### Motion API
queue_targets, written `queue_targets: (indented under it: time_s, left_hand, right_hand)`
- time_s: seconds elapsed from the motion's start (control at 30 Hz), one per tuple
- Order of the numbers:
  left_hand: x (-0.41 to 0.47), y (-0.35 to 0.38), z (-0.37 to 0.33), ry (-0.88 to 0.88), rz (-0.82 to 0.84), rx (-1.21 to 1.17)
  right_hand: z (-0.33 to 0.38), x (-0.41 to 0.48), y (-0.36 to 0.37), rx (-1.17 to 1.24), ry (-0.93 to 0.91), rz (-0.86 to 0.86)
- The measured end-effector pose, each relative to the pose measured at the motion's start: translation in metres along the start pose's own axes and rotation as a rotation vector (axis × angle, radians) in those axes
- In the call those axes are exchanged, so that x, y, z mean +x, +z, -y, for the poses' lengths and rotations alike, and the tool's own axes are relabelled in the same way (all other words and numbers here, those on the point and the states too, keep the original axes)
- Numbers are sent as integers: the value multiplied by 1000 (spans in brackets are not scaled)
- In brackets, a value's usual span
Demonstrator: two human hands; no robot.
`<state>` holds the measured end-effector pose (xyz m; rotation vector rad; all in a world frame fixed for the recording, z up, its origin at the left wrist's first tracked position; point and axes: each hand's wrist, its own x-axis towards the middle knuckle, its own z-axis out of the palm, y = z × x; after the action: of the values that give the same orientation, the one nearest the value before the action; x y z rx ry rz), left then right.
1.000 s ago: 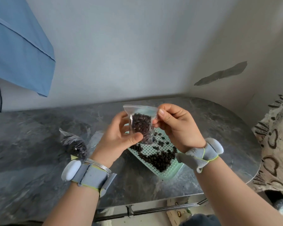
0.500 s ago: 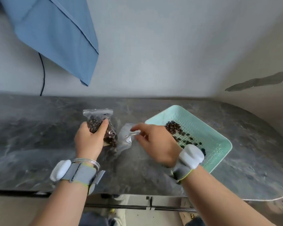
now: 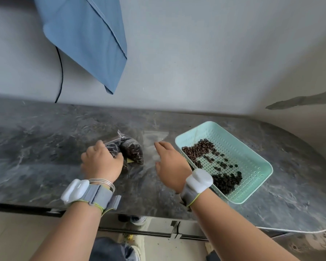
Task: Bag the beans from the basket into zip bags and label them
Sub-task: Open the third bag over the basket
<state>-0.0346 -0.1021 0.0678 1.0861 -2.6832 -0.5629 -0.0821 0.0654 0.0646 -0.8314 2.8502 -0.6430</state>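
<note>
A mint green perforated basket [image 3: 252, 147] sits on the right of the dark marble counter with coffee beans [image 3: 198, 150] spread in it. Two filled zip bags lie left of it. My left hand [image 3: 102, 163] curls over the left filled bag [image 3: 112, 147] and presses it on the counter beside the other filled bag [image 3: 133, 152]. My right hand [image 3: 170, 164] lies with fingers spread on a clear empty zip bag [image 3: 155, 138] between the filled bags and the basket. A small yellow label [image 3: 129, 161] peeks from under the filled bags.
The marble counter [image 3: 45, 147] runs along a grey wall and curves away at the right. A blue cloth [image 3: 87, 34] and a black cable [image 3: 61, 72] hang on the wall at the back left. The counter's front edge is just below my wrists.
My left hand has carried the filled bag from in front of me down onto the counter beside the other bag. My right hand let go of it and moved onto the empty bag.
</note>
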Motion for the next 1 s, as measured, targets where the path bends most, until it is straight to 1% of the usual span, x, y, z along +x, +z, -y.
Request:
queue_targets:
  time_s: [0.07,0.13,0.17,0.27,0.3,0.33,0.4,0.5,0.53,0.57,0.63,0.7,0.73,0.8,0.87,0.93,0.97,1.0]
  left_hand:
    - [-2,1,-8,125,-81,-113]
    - [-5,3,-22,280,-159,-341]
    - [-9,2,-31,310,-142,-501]
    - [-26,-6,-63,213,135,-1023]
    - [-32,-7,-74,201,200,-1150]
    - [-35,-6,-81,214,219,-1226]
    - [-38,-1,-92,259,196,-1266]
    - [-40,11,-106,332,214,-1190]
    - [-43,14,-113,371,248,-1141]
    - [-47,16,-119,414,282,-1101]
    - [-57,19,-130,485,361,-1074]
    - [-66,22,-140,553,394,-1034]
    - [-72,23,-145,584,390,-1003]
    - [-80,29,-153,611,332,-967]
    - [-85,37,-161,568,234,-1003]
    - [-85,43,-165,487,123,-1050]
    - [-85,45,-169,433,89,-1072]
    - [-85,47,-173,374,93,-1102]
  right_hand:
    - [-1,-6,-18,132,-90,-146]
    - [-8,-13,-35,288,-159,-283]
    - [-13,-16,-42,361,-185,-329]
    - [-33,-29,-54,482,-199,-390]
    - [-41,-33,-57,474,-198,-401]
    - [-48,-37,-60,457,-200,-411]
    - [-61,-46,-65,506,-192,-427]
    - [-77,-58,-77,834,-107,-467]
    - [-83,-63,-82,918,-67,-494]
    - [-88,-67,-86,949,-26,-523]
    - [-99,-73,-93,871,50,-556]
    - [-108,-77,-97,731,100,-538]
    - [-112,-78,-99,701,117,-534]
    - [-118,-81,-101,729,136,-578]
    - [-126,-83,-102,681,153,-690]
    - [-130,-81,-101,582,148,-832]
    - [-133,-79,-100,524,136,-906]
    - [-135,-75,-98,480,121,-968]
